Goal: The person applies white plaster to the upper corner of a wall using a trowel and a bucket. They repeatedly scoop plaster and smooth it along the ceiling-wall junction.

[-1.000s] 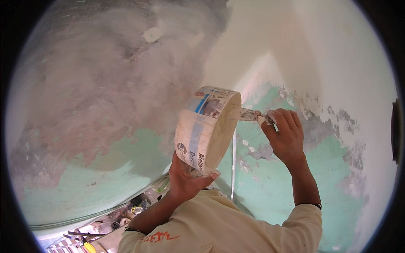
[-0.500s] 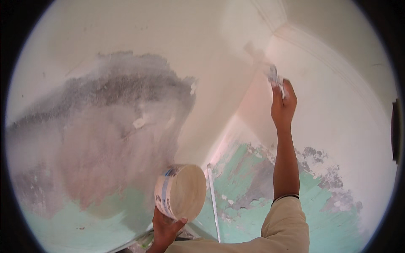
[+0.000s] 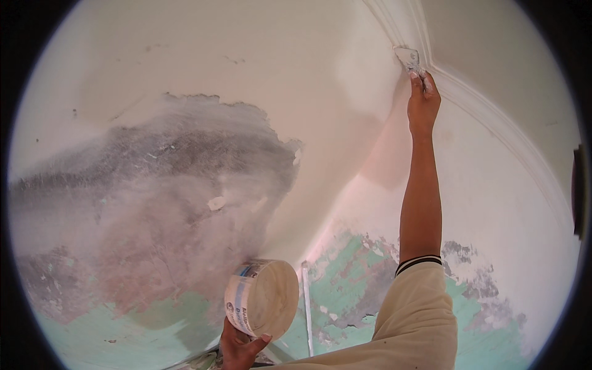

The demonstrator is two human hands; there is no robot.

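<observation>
My left hand (image 3: 240, 348) grips a round white tub (image 3: 271, 297) with a printed band, low in the middle; pale paste shows inside it. My right hand (image 3: 424, 102) is raised high on the right, closed on a putty knife (image 3: 407, 58) whose pale, smeared blade is at the moulded cornice (image 3: 493, 120) near the corner of the room. Whether the blade presses on the surface is hard to tell. My bare right forearm and beige sleeve reach up from the lower edge.
The left wall (image 3: 142, 228) has a large rough grey and pink patch under cream paint and over green. The right wall (image 3: 339, 265) shows flaking green, grey and white layers. A thin white vertical strip (image 3: 307, 308) stands near the corner, behind the tub.
My right hand has lifted the knife from the tub up to the cornice. The tub in my left hand sits lower in the picture, and the view takes in more of the upper walls.
</observation>
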